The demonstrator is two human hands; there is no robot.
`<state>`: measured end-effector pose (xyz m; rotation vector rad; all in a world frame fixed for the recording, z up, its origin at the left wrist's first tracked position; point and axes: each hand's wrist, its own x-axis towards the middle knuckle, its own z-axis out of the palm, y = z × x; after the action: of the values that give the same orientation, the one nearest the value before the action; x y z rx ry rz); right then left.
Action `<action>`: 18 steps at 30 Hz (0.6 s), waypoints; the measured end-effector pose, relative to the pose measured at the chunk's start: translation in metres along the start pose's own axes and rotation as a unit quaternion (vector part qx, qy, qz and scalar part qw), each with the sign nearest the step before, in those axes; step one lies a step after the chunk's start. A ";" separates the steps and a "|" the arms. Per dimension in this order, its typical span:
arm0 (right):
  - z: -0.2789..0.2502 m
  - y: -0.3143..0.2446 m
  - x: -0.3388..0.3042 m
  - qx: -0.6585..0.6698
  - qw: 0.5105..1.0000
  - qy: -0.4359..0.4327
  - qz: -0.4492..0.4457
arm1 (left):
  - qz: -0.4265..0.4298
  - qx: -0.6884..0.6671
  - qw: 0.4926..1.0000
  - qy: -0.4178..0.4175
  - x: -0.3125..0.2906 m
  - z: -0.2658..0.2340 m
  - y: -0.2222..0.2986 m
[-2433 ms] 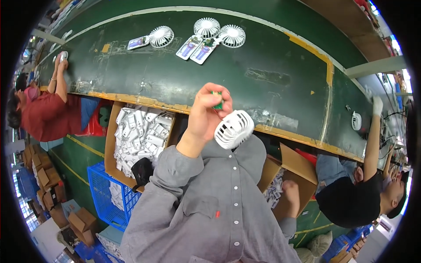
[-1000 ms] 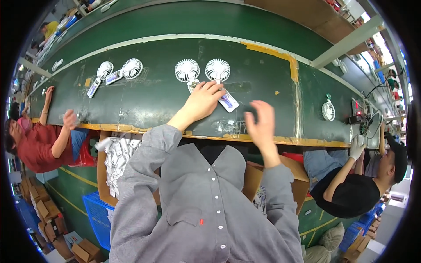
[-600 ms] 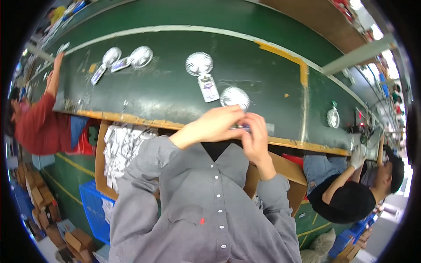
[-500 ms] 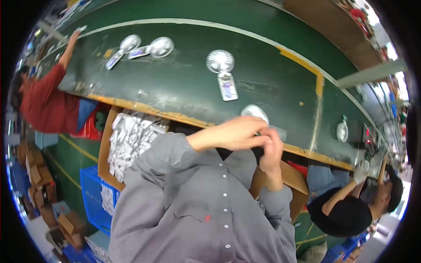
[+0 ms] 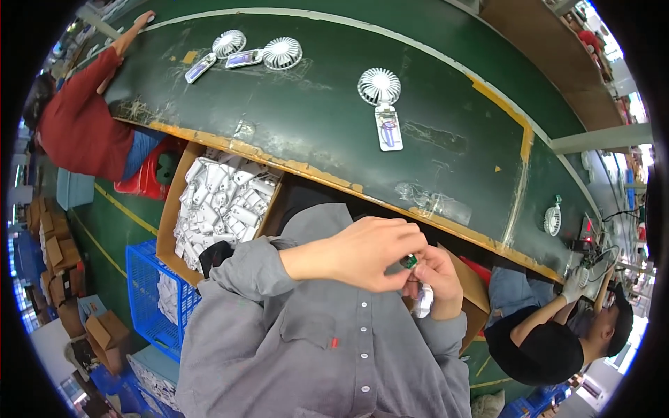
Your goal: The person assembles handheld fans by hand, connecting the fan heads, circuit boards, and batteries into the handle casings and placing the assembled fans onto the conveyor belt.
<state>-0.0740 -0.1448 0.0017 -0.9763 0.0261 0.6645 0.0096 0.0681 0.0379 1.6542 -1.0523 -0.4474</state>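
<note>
Both hands are close together in front of my chest, just below the table edge. My left hand point(image 5: 373, 252) pinches a small green piece that looks like a circuit board point(image 5: 410, 261) at its fingertips. My right hand point(image 5: 440, 273) is closed, its fingertips meeting the left ones. Below its fingers a white plastic part point(image 5: 423, 302) sticks out; the palm hides the rest, so I cannot tell its full shape. Beyond them on the green table lies a small white fan point(image 5: 380, 86) with its handle open, showing a purplish inside point(image 5: 389, 129).
Two more fans point(image 5: 282, 53) point(image 5: 228, 44) lie at the far left. One fan point(image 5: 552, 219) is at the right. A cardboard box point(image 5: 167, 230) of white casings and a blue crate point(image 5: 155, 313) stand at my left. Co-workers in red point(image 5: 80, 136) and black point(image 5: 540, 341) sit on either side.
My hands have come down and nearer my chest, off the table edge. The white fan head seen behind them is gone from the table edge. The green piece now shows between my fingers.
</note>
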 end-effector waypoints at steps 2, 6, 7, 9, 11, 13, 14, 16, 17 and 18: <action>0.005 0.003 -0.005 -0.046 0.999 0.022 -0.016 | 0.110 0.154 0.979 0.077 -0.002 0.002 0.009; 0.011 0.002 -0.002 -0.050 0.997 0.038 -0.035 | 0.167 0.153 0.971 0.073 -0.007 0.012 -0.001; 0.009 0.010 -0.005 -0.055 0.995 0.070 -0.039 | 0.171 0.148 0.972 0.069 -0.007 0.014 -0.001; 0.012 0.012 -0.006 -0.042 0.995 0.073 -0.043 | 0.154 0.138 0.977 0.048 -0.009 0.010 0.001; 0.012 0.009 -0.008 -0.065 0.993 0.088 -0.035 | 0.147 0.128 0.980 0.035 -0.010 0.011 -0.001; 0.012 0.016 -0.013 -0.079 0.991 0.102 -0.046 | 0.136 0.136 0.981 0.022 -0.012 0.016 -0.007; 0.013 0.018 -0.013 -0.095 0.987 0.113 -0.059 | 0.130 0.155 0.979 0.021 -0.012 0.016 -0.004; 0.021 0.016 -0.012 -0.109 0.983 0.132 -0.068 | 0.154 0.208 0.965 0.034 -0.011 0.020 -0.002; 0.022 0.016 -0.013 -0.095 0.985 0.130 -0.062 | 0.172 0.262 0.948 0.052 -0.011 0.024 -0.001; 0.023 0.017 -0.015 -0.081 0.987 0.128 -0.056 | 0.176 0.256 0.949 0.048 -0.011 0.028 0.000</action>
<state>-0.1010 -0.1286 0.0069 -1.2068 0.1439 0.4395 -0.0172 0.0613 0.0256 1.8541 -1.4378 0.1587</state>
